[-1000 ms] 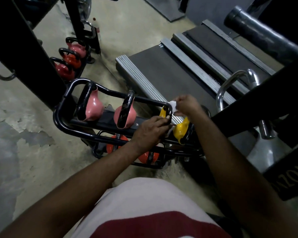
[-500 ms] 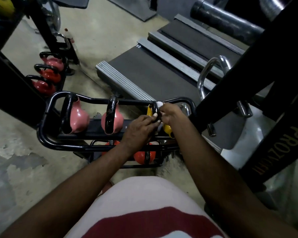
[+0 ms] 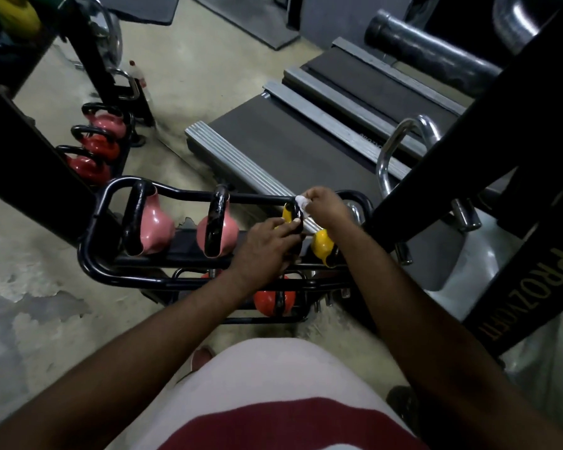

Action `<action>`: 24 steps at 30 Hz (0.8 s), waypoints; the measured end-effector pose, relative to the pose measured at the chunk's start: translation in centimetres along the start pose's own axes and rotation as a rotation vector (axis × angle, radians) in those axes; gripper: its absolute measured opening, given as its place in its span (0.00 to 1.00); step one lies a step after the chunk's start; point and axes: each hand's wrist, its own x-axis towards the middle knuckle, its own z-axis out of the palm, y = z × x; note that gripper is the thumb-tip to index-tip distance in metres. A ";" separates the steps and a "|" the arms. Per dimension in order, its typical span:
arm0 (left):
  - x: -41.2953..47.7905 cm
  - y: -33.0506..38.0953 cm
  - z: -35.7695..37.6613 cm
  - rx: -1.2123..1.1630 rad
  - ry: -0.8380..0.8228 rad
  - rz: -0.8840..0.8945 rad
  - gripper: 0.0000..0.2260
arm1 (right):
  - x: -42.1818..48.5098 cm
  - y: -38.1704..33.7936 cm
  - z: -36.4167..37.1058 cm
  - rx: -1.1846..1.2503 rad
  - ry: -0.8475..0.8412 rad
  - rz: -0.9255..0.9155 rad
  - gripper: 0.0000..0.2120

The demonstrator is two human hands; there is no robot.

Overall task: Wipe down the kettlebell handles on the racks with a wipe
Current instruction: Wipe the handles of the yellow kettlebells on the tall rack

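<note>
A black tubular rack (image 3: 93, 254) holds two pink kettlebells (image 3: 153, 225) with black handles and a yellow kettlebell (image 3: 322, 245) at its right end. My left hand (image 3: 267, 245) grips the near part of the yellow kettlebell's black handle (image 3: 297, 212). My right hand (image 3: 325, 206) pinches a white wipe (image 3: 301, 201) against the far top of that handle. An orange kettlebell (image 3: 273, 300) sits on the lower shelf, partly hidden by my left arm.
A second rack with red and pink kettlebells (image 3: 95, 147) stands at the back left. A treadmill deck (image 3: 273, 147) lies behind the rack. A black machine frame (image 3: 501, 190) rises close on the right. Cracked concrete floor (image 3: 30, 287) spreads to the left.
The view shifted, bringing the rack lower and nearer the centre. My right hand with the wipe stays at the top of the yellow kettlebell's handle; my left hand keeps its grip.
</note>
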 end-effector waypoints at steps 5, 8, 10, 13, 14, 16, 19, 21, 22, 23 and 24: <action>-1.6 1.3 2.2 0.029 0.125 0.108 0.13 | 2.7 -4.8 -2.8 -0.723 -0.354 -0.359 0.08; -2.1 2.4 2.2 0.026 0.186 0.102 0.15 | 4.6 -7.1 -2.0 -0.976 -0.538 -0.385 0.09; -2.3 2.5 2.4 0.054 0.205 0.094 0.19 | 5.5 -8.1 -0.4 -1.144 -0.632 -0.391 0.09; -2.6 2.3 3.2 0.026 0.208 0.048 0.21 | 6.9 -8.5 2.6 -1.469 -0.709 -0.387 0.07; -2.6 2.1 3.5 0.019 0.199 0.025 0.20 | 7.1 -8.6 3.6 -1.604 -0.728 -0.376 0.07; -2.5 2.1 3.9 0.028 0.183 -0.019 0.20 | 7.5 -8.5 5.4 -1.818 -0.789 -0.321 0.11; -2.2 2.7 3.5 0.030 0.148 -0.060 0.19 | 7.0 -9.5 6.2 -1.946 -0.791 -0.281 0.14; -2.2 3.0 3.2 0.019 0.136 -0.084 0.20 | 6.7 -10.1 6.1 -1.975 -0.734 -0.287 0.14; -2.3 3.1 3.2 0.019 0.130 -0.093 0.21 | 6.4 -10.2 6.1 -2.000 -0.739 -0.286 0.13; -2.4 3.1 3.2 0.027 0.124 -0.097 0.21 | 6.1 -10.2 6.4 -2.031 -0.769 -0.280 0.11; -2.5 3.1 3.2 0.036 0.118 -0.095 0.22 | 5.7 -10.2 6.6 -2.050 -0.819 -0.265 0.11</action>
